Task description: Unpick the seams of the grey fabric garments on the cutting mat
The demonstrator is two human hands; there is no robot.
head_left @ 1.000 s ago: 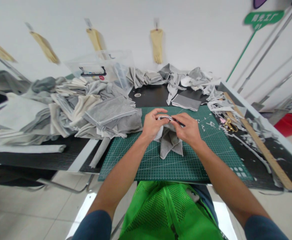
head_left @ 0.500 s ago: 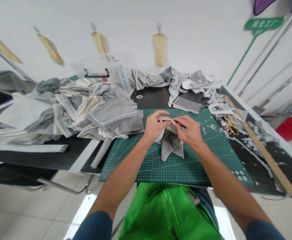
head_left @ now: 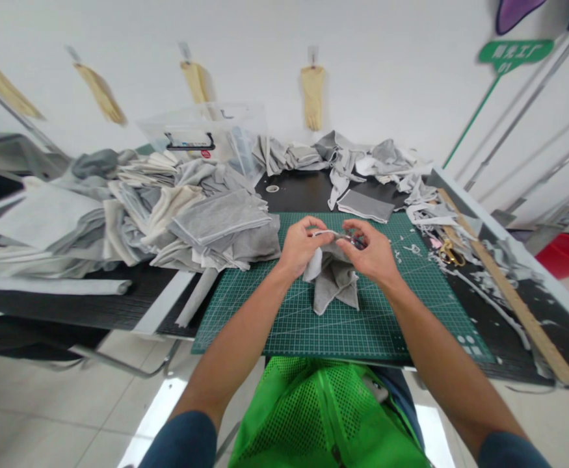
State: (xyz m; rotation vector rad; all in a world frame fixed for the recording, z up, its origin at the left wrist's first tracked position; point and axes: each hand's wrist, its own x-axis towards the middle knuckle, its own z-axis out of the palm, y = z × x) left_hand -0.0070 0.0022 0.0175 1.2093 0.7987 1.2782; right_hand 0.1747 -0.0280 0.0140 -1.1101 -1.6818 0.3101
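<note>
A grey cloth (head_left: 333, 278) with a pale edge hangs from my hands, above the green cutting mat (head_left: 284, 328). My left hand (head_left: 302, 246) pinches its upper edge between thumb and fingers. In my right hand (head_left: 372, 252) is a pair of small dark-and-silver thread snips (head_left: 355, 242), mostly covered by the fingers. Their tip points left at the cloth's edge, close to my left thumb. White thread scraps (head_left: 413, 248) lie on the mat just right of my right hand.
Piled grey and cream cloths (head_left: 220, 218) cover the left of the table. Behind them stands a clear plastic box (head_left: 191, 140). Gold-handled scissors (head_left: 452, 253), a wooden ruler (head_left: 518, 309) and offcuts lie at the right. A folded grey cloth (head_left: 366, 205) rests beyond the mat.
The fingers of my right hand have spread apart and the snips show wider between them. My left hand keeps its pinch on the cloth, which hangs nearly the same. The view has shifted slightly.
</note>
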